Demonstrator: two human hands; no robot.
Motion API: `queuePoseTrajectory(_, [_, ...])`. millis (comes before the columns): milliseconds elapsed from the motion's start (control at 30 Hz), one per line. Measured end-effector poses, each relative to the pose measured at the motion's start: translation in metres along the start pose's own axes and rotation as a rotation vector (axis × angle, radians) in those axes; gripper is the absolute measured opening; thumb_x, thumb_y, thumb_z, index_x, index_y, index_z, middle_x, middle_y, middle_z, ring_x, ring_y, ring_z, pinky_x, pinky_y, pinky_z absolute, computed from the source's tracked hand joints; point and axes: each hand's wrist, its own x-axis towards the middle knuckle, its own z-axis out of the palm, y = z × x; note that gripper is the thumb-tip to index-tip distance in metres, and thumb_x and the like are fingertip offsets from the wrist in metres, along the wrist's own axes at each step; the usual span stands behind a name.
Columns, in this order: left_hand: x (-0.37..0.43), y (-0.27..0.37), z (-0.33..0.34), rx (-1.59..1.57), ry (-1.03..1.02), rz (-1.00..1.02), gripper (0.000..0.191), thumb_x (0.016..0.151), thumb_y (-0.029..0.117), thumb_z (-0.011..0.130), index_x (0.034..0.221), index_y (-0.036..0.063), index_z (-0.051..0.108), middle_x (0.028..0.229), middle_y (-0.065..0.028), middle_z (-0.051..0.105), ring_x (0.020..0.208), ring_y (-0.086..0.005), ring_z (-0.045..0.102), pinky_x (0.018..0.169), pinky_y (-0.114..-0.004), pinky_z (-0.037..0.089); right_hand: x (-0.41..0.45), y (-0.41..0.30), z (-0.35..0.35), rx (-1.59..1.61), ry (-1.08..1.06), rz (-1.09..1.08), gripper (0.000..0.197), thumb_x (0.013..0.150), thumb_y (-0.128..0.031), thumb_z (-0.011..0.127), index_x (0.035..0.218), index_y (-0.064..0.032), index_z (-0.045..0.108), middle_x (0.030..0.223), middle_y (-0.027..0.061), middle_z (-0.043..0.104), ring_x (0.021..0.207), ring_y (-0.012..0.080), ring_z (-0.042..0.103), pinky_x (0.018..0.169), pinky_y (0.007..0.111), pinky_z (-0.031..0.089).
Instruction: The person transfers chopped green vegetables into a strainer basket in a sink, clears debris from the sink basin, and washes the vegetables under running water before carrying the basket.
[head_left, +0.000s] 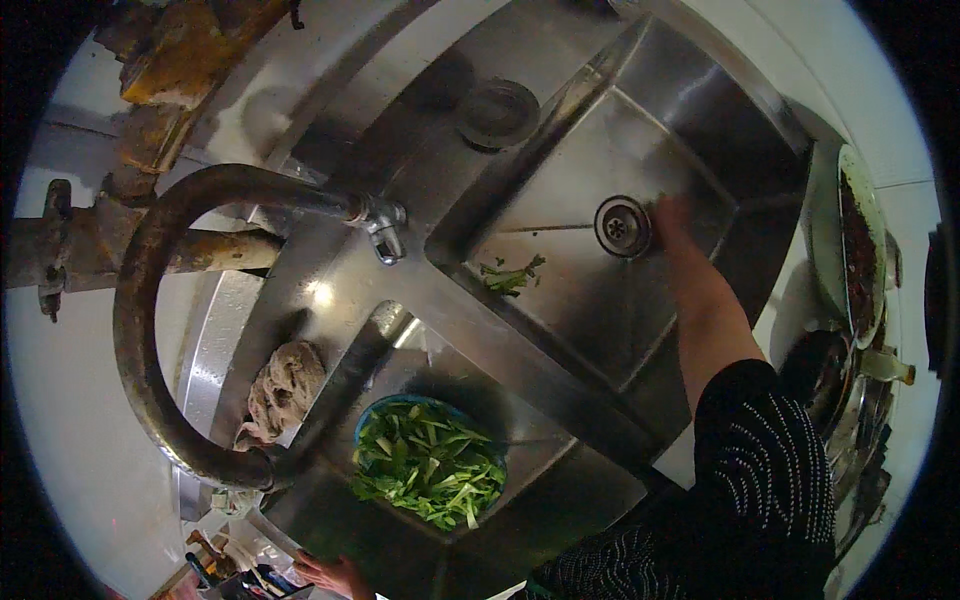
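Note:
In the head view my right hand (667, 210) reaches down into the empty-looking right sink basin, beside the metal drain strainer (622, 227). Its fingers are blurred, and whether they hold anything is unclear. Some green leaf scraps (513, 276) lie on that basin's floor, left of the drain. My left hand (327, 574) is at the bottom edge of the view, near the rim of the left basin, partly cut off, with fingers apart. A blue-rimmed container (375, 407) stands in the left basin, heaped with cut leafy greens (431, 465).
A curved metal faucet (139, 300) arches over the left side. A crumpled cloth (285, 386) lies on the sink ledge. Behind the basins sits a round dark lid or stopper (498, 114). Bowls, one a pale bowl (829, 240) with dark contents, stand at the right.

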Motion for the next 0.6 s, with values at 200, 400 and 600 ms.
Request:
queuePoseTrajectory(200, [0.001,0.012,0.006,-0.073,-0.059,0.053,0.088,0.06,0.028,0.067,0.132,0.014,0.018,0.135,-0.0206,0.015,0.124,-0.0365,0.017,0.096,-0.052,0.018,0.018,-0.079,0.001,0.384,0.399,0.326,0.053,0.074,-0.028,0.055,0.115,0.0018,0.041,0.126,0.0252,0.03,0.117,0.0355,0.03,0.093,0.044,0.029])
queuePoseTrajectory(400, [-0.007,0.01,-0.024,-0.033,-0.093,-0.035,0.088,0.06,0.02,0.068,0.132,0.0144,0.018,0.136,-0.0191,0.013,0.123,-0.0356,0.019,0.095,-0.051,0.019,-0.07,-0.215,-0.037,0.376,0.074,-0.703,0.058,0.077,-0.017,0.048,0.126,0.0027,0.024,0.131,0.0214,0.027,0.122,0.0345,0.025,0.1,0.042,0.021])
queuePoseTrajectory(600, [-0.006,0.012,-0.024,-0.038,-0.058,0.001,0.086,0.059,0.018,0.066,0.131,0.0143,0.02,0.135,-0.0196,0.015,0.121,-0.0364,0.024,0.095,-0.051,0.021,-0.058,-0.162,-0.076,0.9,-0.209,-0.141,0.045,0.075,-0.015,0.049,0.114,0.006,0.037,0.112,0.0244,0.046,0.102,0.0378,0.047,0.088,0.039,0.038])
